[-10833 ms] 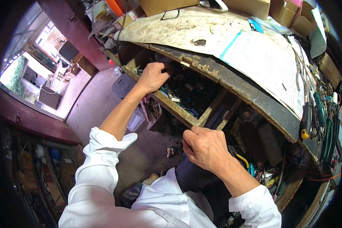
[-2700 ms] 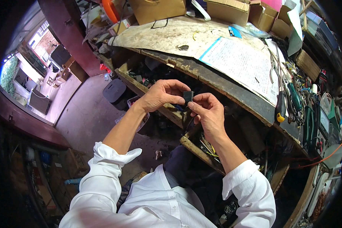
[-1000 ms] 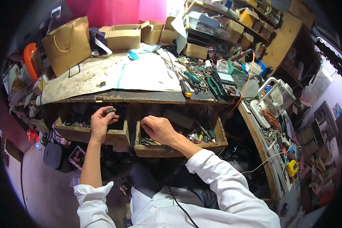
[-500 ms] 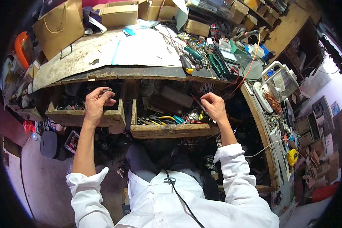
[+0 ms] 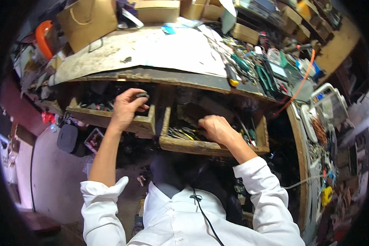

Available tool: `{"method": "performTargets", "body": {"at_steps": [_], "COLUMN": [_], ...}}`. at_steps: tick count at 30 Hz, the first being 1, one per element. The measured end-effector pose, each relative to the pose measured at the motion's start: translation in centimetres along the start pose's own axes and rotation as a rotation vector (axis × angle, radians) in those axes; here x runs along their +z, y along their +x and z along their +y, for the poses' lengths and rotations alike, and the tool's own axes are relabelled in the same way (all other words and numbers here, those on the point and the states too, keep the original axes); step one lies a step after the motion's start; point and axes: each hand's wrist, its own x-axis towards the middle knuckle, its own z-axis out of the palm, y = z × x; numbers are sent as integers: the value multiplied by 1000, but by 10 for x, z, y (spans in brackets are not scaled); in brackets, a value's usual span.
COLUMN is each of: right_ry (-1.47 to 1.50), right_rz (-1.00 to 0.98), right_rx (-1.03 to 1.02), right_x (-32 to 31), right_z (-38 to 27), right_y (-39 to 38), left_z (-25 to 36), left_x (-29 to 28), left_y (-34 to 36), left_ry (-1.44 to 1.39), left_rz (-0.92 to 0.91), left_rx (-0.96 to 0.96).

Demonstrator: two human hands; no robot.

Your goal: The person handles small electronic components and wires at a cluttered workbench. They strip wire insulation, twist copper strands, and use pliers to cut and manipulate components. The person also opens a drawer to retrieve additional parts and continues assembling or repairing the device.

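My left hand (image 5: 127,110) is raised over the front board of the left drawer (image 5: 110,116), its thumb and fingers closed on a small dark piece (image 5: 142,95) too small to name. My right hand (image 5: 218,129) reaches down into the right drawer (image 5: 201,146), back upward and fingers curled. Its fingertips are hidden among the contents, so what they grip, if anything, does not show. Beside it lie yellow-handled tools (image 5: 187,134), slightly blurred. Toward the right end of that drawer are more slender tools (image 5: 247,133).
White sheets (image 5: 172,51) cover the worktop above the drawers. A yellow-and-black screwdriver (image 5: 232,76) and green-handled pliers (image 5: 264,78) lie there, with an orange cable (image 5: 304,84) to their right. Cardboard boxes (image 5: 158,10) and a brown paper bag (image 5: 88,24) line the back.
My right hand has moved left across its drawer and down among the tools. My left hand keeps the small dark piece over the left drawer. The whole view has shifted.
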Motion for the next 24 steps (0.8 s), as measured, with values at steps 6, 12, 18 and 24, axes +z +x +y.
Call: {"method": "performTargets", "body": {"at_steps": [6,12,18,24], "right_ry": [151,430,1092,1844], "right_rz": [-140,15,94,268], "right_rx": [-38,-18,135,301], "right_x": [5,-7,-4,-24], "right_z": [4,18,38,22], "right_y": [6,1,-1,-10], "left_z": [2,3,20,24], "left_x": [0,5,21,46], "left_y": [-4,-8,-44,-115], "left_ry": [-11,87,69,311], "left_rz": [7,30,61,247], "left_rx": [-19,16,62,248]}}
